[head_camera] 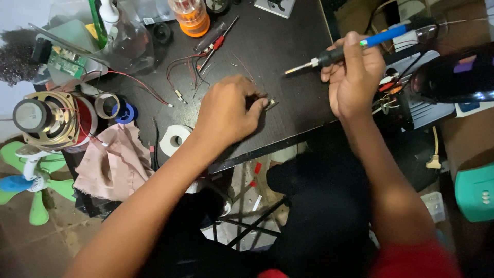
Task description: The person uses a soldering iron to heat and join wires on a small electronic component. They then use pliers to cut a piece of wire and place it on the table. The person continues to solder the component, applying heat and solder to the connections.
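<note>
My left hand (229, 110) rests on the dark table (288, 46), its fingertips pinching a small metal part (269, 101) with thin wires against the tabletop. My right hand (355, 77) grips a soldering iron (342, 51) with a blue and black handle. The iron's metal tip points left and hangs in the air above and to the right of the small part, not touching it.
Red and black wires (177, 77), a red-handled screwdriver (218, 42) and an orange bottle (192, 18) lie on the table's far side. A white tape roll (175, 139), a pink cloth (116, 159), a loudspeaker (43, 118) and a green circuit board (66, 62) sit at the left. A dark device (453, 77) stands at the right.
</note>
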